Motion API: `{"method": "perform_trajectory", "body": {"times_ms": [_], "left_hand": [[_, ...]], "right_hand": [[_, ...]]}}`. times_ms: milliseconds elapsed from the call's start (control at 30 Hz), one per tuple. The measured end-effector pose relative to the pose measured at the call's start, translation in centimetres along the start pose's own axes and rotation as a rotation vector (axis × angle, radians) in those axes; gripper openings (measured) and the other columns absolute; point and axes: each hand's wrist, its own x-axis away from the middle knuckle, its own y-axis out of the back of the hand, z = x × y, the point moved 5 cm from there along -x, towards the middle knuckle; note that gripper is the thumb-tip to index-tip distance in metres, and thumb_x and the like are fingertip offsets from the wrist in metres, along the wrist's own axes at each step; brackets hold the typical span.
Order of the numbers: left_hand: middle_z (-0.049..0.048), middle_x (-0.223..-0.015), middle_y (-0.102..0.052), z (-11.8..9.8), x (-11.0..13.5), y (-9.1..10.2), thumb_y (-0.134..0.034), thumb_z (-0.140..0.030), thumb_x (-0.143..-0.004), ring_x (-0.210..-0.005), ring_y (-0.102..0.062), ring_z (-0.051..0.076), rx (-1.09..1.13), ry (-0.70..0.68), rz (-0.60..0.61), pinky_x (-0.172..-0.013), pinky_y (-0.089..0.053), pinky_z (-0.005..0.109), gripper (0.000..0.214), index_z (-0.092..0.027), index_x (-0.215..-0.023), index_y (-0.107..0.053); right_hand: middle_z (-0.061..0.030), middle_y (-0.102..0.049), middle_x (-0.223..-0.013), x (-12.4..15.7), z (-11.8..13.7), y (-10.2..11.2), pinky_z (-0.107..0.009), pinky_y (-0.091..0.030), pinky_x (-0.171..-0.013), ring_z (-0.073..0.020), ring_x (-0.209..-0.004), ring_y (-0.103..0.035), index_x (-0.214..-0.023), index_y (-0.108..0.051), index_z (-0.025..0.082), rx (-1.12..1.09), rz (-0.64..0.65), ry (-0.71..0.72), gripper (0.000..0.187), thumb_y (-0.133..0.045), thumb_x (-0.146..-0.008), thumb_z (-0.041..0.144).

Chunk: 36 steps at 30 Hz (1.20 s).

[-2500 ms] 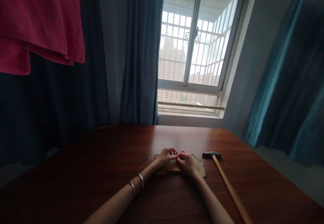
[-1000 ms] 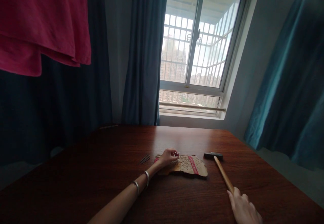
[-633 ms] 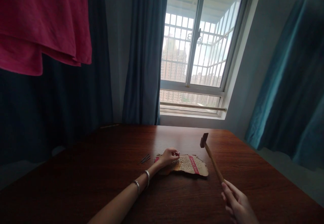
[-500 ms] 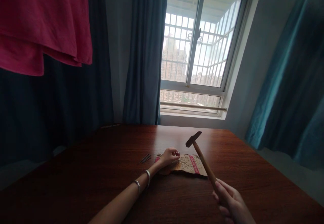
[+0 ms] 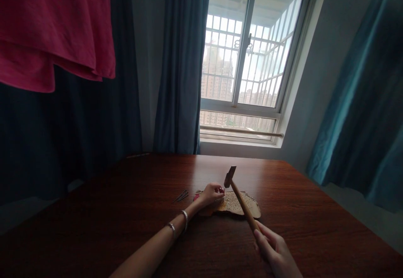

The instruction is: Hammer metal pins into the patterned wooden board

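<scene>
A flat tan piece (image 5: 250,206), dotted with many small dark marks and wavy-edged, lies on the brown table. My left hand (image 5: 213,193) rests over its left part, thumb and fingertips pinched together. What they hold is too small to make out. My right hand (image 5: 273,244) is closed round the lower handle of a hammer (image 5: 241,200). The hammer's dark metal head is raised just right of my left fingertips and looks apart from them. Its wooden handle hides part of the dotted piece. Left of my left hand lie several thin dark rods (image 5: 181,196), like nails.
The wood-grained table (image 5: 103,211) reaches back to a window (image 5: 245,60) with bars outside. Blue curtains (image 5: 184,68) hang at both sides, and a pink cloth (image 5: 63,30) hangs at upper left. Two silver bracelets (image 5: 184,219) circle my left wrist.
The hammer has swung left, its head now close to my left fingertips. My right hand has shifted left with it. My left hand keeps its place on the dotted piece.
</scene>
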Motion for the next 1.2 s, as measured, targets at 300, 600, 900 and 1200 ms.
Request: {"method": "perform_trajectory", "body": {"times_ms": [300,600,900,1200], "left_hand": [[0.0017,-0.074,-0.063,-0.33,0.15,-0.02,-0.059,-0.027,-0.066,-0.067,-0.053,0.012,0.026,-0.001,0.021,-0.062,-0.038,0.02,0.018,-0.013,-0.075,-0.065],[0.0018,-0.076,-0.063,-0.6,0.3,0.22,-0.059,-0.026,-0.066,-0.071,-0.055,0.013,-0.027,-0.013,0.008,-0.064,-0.038,0.02,0.016,-0.013,-0.073,-0.066],[0.0011,-0.075,-0.062,-0.57,0.34,0.21,-0.059,-0.027,-0.066,-0.069,-0.053,0.013,-0.02,-0.018,0.01,-0.063,-0.037,0.021,0.017,-0.013,-0.072,-0.065],[0.0008,-0.076,-0.061,-0.57,0.44,0.2,-0.059,-0.025,-0.066,-0.07,-0.053,0.013,-0.017,-0.021,0.012,-0.063,-0.037,0.02,0.013,-0.014,-0.07,-0.064]], "right_hand": [[0.007,-0.038,-0.049,-0.03,-0.68,-0.16,-0.019,-0.013,-0.038,-0.0061,-0.042,-0.026,-0.13,-0.037,0.012,-0.019,-0.022,0.092,0.075,-0.054,-0.072,0.056],[0.0081,-0.032,-0.048,0.1,-0.7,-0.37,-0.02,-0.014,-0.04,-0.0058,-0.043,-0.021,-0.131,-0.036,0.007,0.013,-0.01,0.123,0.079,-0.053,-0.072,0.058],[0.0064,-0.036,-0.049,0.35,-0.55,-0.5,-0.019,-0.013,-0.037,-0.0053,-0.041,-0.023,-0.129,-0.041,0.012,0.022,-0.061,0.109,0.078,-0.054,-0.069,0.06],[0.0062,-0.034,-0.049,0.42,-0.74,-0.61,-0.02,-0.013,-0.038,-0.0055,-0.042,-0.022,-0.126,-0.046,0.012,0.021,-0.081,0.135,0.075,-0.055,-0.069,0.059]]}}
